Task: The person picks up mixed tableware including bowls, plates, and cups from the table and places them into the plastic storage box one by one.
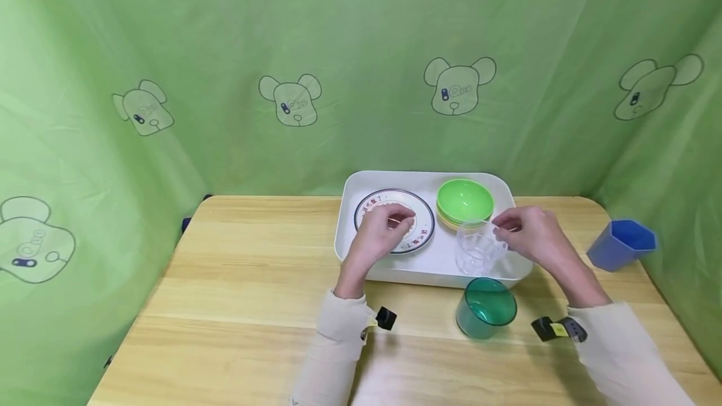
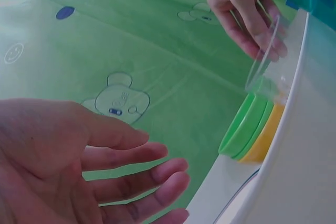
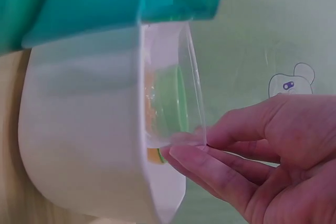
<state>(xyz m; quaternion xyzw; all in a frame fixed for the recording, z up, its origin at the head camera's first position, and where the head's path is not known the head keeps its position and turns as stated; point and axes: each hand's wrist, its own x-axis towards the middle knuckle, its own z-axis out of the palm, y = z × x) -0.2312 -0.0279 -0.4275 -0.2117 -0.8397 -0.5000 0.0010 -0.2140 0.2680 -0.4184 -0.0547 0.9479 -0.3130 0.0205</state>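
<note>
My right hand point(image 1: 533, 235) pinches the rim of a clear plastic cup point(image 1: 476, 249), which is inside the white tray point(image 1: 406, 276) at its front right. In the right wrist view the thumb and fingertips grip the cup's edge point(image 3: 197, 93). Over the plate point(image 1: 420, 237) in the tray's left half hovers my left hand point(image 1: 379, 234), holding nothing; its fingers are loosely bent in the left wrist view. Behind the clear cup sit stacked bowls, a green bowl point(image 1: 465, 200) on top and a yellow bowl point(image 2: 261, 142) under it. Whether the cup touches the tray floor I cannot tell.
A green see-through cup point(image 1: 486, 309) stands on the wooden table point(image 1: 254, 287) just in front of the tray. Near the table's right edge is a blue hexagonal cup point(image 1: 619, 245). Green curtains point(image 1: 361, 49) hang behind the table and on both sides.
</note>
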